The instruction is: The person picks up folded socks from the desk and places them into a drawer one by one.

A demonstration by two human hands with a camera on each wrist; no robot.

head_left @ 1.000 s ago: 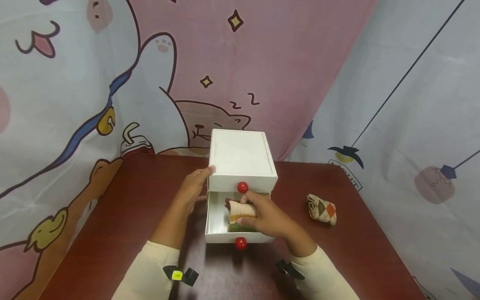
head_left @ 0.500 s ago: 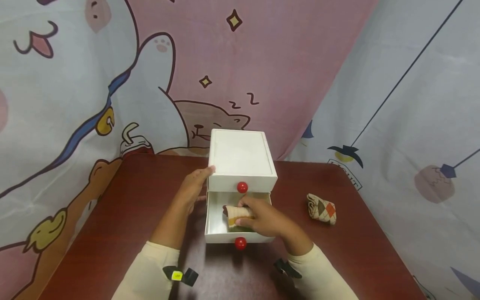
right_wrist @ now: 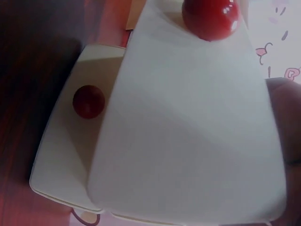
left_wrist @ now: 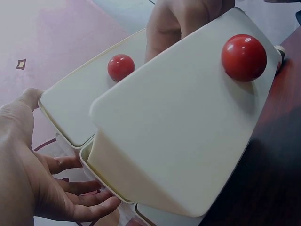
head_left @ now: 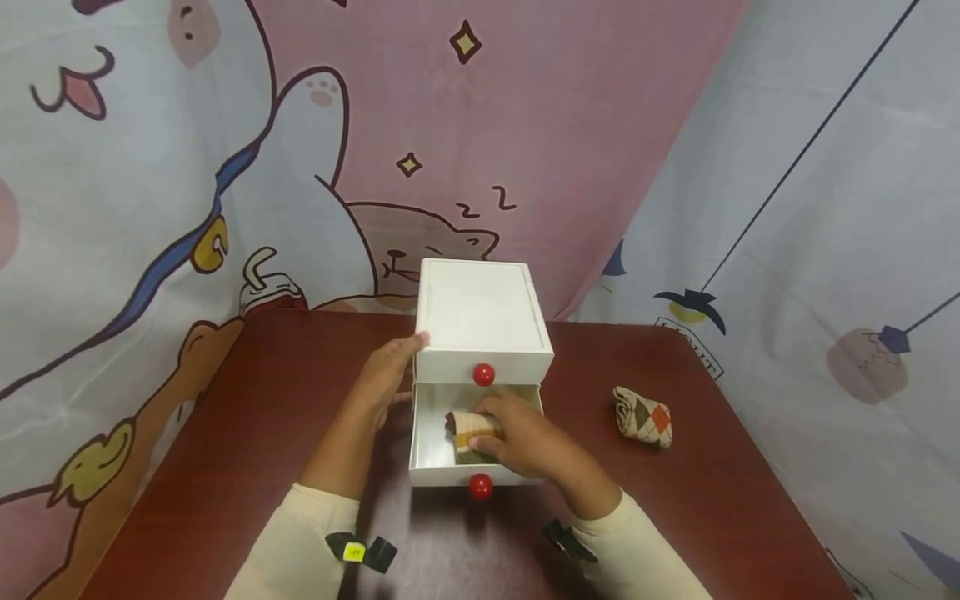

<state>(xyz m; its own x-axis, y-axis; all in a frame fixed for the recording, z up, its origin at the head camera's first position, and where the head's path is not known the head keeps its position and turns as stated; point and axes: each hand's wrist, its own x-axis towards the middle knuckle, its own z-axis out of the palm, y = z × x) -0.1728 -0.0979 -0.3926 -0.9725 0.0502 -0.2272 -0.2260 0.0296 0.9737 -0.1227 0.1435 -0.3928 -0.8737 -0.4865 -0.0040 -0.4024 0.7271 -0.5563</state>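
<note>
From the head, we see the right hand (head_left: 517, 427) gripping, half hiding, a striped roll (head_left: 465, 435) in the six-o'clock drawer (head_left: 442, 477); the relaxed left hand (head_left: 381, 377) touches the cabinet (head_left: 482, 304) at nine o'clock; reddish table (head_left: 225, 483), cartoon backdrop (head_left: 585, 125). At the left wrist, then the right, we lose the roll.

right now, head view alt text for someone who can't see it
A person's right hand holds a striped rolled cloth inside the open drawer of a white cabinet with red knobs; the left hand touches its left side. A diamond-patterned cloth lies on the table at right.
</note>
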